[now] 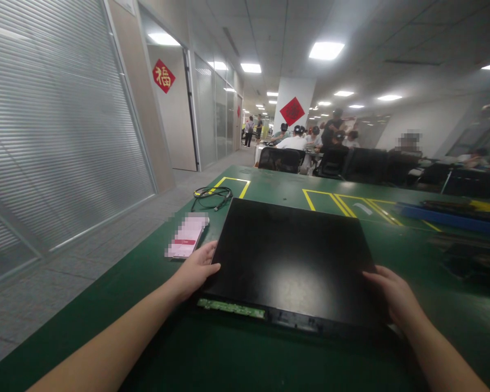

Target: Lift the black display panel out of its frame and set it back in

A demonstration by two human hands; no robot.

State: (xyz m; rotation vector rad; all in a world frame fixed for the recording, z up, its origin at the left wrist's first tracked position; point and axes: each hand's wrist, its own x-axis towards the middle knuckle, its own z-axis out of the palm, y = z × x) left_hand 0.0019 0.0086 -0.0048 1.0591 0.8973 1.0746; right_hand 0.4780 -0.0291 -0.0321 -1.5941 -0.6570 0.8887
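A large flat black panel (294, 256) lies on the green table (188, 348) in front of me, with a thin green circuit strip (232, 308) along its near edge. My left hand (196, 270) grips the panel's left edge near the front corner, thumb on top. At the right edge near the front corner, my right hand (394, 296) holds the panel, fingers curled over its top.
A pink and white phone (187, 236) lies left of the panel. A coiled black cable (213, 196) sits further back. Yellow tape boxes mark the table. Blue and dark trays (453, 218) stand at the right. People sit at chairs beyond the table.
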